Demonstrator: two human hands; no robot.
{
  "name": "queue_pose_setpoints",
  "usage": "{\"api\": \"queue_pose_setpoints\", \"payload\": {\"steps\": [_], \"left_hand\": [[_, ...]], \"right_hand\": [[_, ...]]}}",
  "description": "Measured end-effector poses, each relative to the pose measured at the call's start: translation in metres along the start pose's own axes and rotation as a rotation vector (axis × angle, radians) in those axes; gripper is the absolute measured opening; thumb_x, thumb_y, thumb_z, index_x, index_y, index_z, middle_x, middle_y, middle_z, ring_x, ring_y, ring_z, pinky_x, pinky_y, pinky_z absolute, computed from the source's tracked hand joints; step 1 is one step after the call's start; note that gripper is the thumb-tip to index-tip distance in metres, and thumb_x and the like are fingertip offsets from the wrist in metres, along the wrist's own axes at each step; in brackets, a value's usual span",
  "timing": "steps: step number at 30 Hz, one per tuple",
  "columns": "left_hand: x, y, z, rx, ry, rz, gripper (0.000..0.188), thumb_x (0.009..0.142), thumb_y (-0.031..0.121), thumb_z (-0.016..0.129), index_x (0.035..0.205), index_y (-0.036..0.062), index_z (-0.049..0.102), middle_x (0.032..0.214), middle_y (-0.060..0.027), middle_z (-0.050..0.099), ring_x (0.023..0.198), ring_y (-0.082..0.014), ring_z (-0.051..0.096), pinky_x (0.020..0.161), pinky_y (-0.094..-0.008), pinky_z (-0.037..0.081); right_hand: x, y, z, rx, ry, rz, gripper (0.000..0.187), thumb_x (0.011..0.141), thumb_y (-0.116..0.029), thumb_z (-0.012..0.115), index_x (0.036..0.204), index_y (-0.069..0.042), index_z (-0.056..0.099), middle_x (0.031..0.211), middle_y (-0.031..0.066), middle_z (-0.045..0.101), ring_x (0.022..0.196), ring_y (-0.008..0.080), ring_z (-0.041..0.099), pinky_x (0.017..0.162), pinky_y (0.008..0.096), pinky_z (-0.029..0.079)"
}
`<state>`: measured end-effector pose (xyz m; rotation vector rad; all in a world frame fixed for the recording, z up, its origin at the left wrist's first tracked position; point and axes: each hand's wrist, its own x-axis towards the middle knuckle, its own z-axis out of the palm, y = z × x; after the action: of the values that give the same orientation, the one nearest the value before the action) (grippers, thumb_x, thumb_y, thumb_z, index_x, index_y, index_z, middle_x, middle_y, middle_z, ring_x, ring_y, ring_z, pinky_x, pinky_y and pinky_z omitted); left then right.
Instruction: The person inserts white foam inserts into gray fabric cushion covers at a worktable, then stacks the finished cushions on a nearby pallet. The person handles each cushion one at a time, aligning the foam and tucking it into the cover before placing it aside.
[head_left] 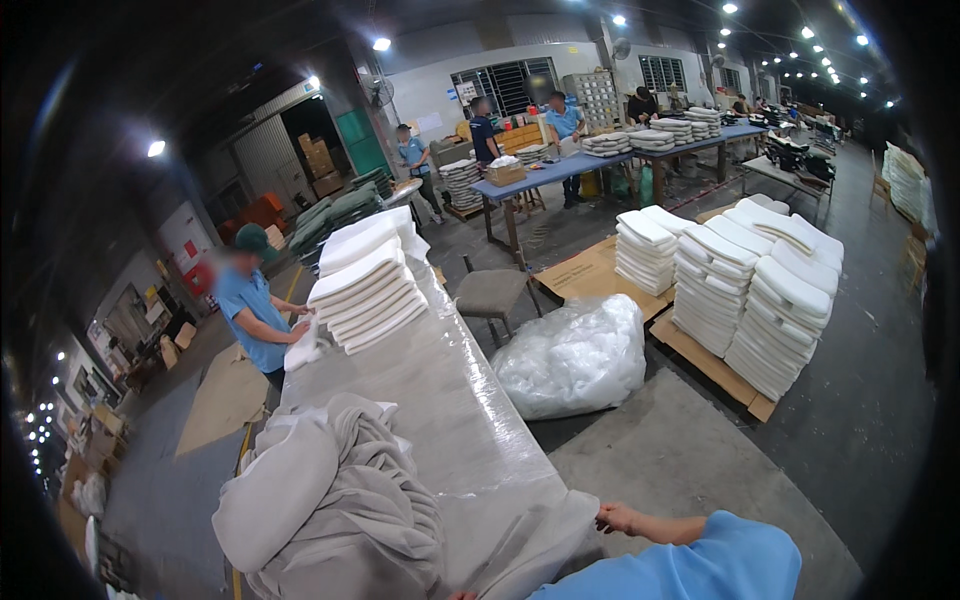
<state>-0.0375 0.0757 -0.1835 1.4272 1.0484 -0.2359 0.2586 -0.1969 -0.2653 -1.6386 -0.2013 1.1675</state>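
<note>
At the near right corner of the long table, my right hand [618,517] is closed on the edge of a thin pale sheet [550,535]. The sheet spreads leftward over the table end, and I cannot tell whether it is cloth or film. Only a sliver of my left hand [463,596] shows at the bottom edge, by the sheet; its fingers are hidden. To the left lies a large heap of grey fabric covers [340,500]. The table [440,390] has a shiny clear film over its top.
White foam cushions [370,280] are stacked at the table's far end, beside a co-worker in blue [255,315]. On the right are a big bag of clear plastic [575,360], a chair [495,293] and more cushion stacks [740,280] on cardboard. Other people work at blue tables [550,175] behind.
</note>
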Motion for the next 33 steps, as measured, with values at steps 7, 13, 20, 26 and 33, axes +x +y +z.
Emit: {"api": "queue_pose_setpoints", "payload": {"steps": [7,13,20,26,33], "left_hand": [[-0.027,-0.047,-0.026,-0.098,0.067,0.017,0.068,0.102,0.050,0.063,0.153,0.0063,0.047,0.148,-0.0180,0.057,0.130,-0.0301,0.058,0.108,-0.0465,0.045],[-0.049,-0.078,-0.037,-0.177,0.110,0.047,0.070,0.102,0.051,0.063,0.153,0.0064,0.046,0.149,-0.0191,0.057,0.130,-0.0325,0.059,0.108,-0.0488,0.046],[-0.067,-0.096,-0.039,-0.323,0.136,0.067,0.073,0.101,0.054,0.063,0.154,0.0064,0.044,0.150,-0.0203,0.056,0.130,-0.0353,0.059,0.109,-0.0515,0.047],[-0.081,-0.117,-0.024,-0.569,0.064,0.097,0.075,0.101,0.055,0.063,0.155,0.0065,0.043,0.151,-0.0214,0.055,0.130,-0.0377,0.060,0.109,-0.0538,0.047],[-0.125,-0.124,-0.042,-1.061,0.051,0.527,0.078,0.100,0.058,0.062,0.156,0.0065,0.041,0.152,-0.0227,0.055,0.130,-0.0406,0.061,0.109,-0.0565,0.048]], "right_hand": [[-0.061,-0.145,-0.015,-0.787,0.257,-0.484,0.039,0.095,-0.040,0.072,0.119,-0.010,0.073,0.112,0.0143,0.071,0.108,0.0281,0.067,0.087,0.0404,0.054],[-0.135,-0.215,0.156,-1.334,-0.521,-1.128,0.081,0.084,-0.046,0.082,0.150,-0.015,0.048,0.141,0.0199,0.055,0.131,0.0386,0.054,0.105,0.0501,0.045],[-0.126,-0.174,0.188,-1.471,-0.888,-0.919,0.091,0.076,-0.034,0.088,0.153,-0.021,0.041,0.124,0.0175,0.057,0.126,0.0393,0.055,0.099,0.0528,0.046],[-0.132,-0.147,0.173,-1.625,-0.730,-0.969,0.076,0.078,-0.024,0.082,0.145,-0.018,0.046,0.119,0.0166,0.058,0.115,0.0397,0.061,0.093,0.0505,0.051],[-0.155,-0.206,0.132,-1.200,-0.592,-0.974,0.066,0.079,-0.020,0.082,0.139,-0.011,0.056,0.123,0.0165,0.067,0.113,0.0399,0.066,0.095,0.0472,0.053]]}}
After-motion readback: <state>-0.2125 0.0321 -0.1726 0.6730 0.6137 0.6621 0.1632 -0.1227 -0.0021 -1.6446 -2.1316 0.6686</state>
